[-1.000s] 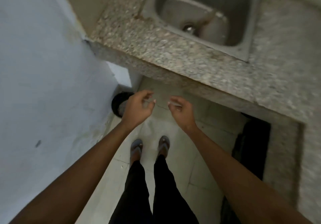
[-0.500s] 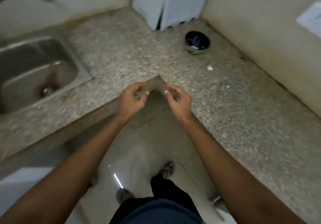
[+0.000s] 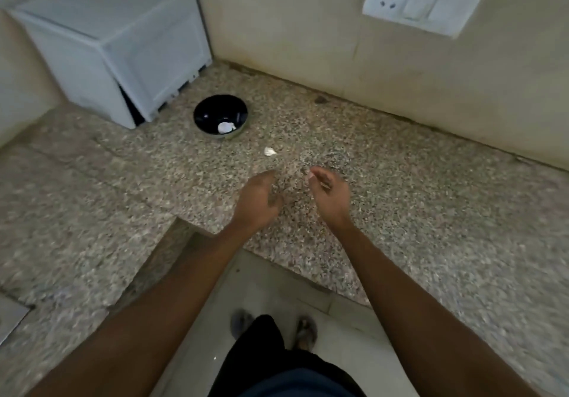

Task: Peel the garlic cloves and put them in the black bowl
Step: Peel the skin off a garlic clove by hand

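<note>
Head view now faces the corner of the speckled granite counter (image 3: 400, 211), where half a second ago you were only turning toward it and a second ago you stood over the steel sink; that means you are back at the work spot. Your black bowl (image 3: 220, 117) sits just in front of the white plastic box (image 3: 117, 42), and something white, probably peeled garlic (image 3: 225, 126), lies inside it near the front wall; one loose garlic clove (image 3: 269, 151) lies on the counter just right of the bowl and nearer to you, well short of your hands. Your left hand (image 3: 258, 202) hovers with fingers loosely curled and appears to hold nothing; your right hand (image 3: 331, 195) pinches a small pale scrap (image 3: 310, 176) at its fingertips, though blur hides whether it is skin or clove; judging from this, the loose clove is your next piece to peel.
</note>
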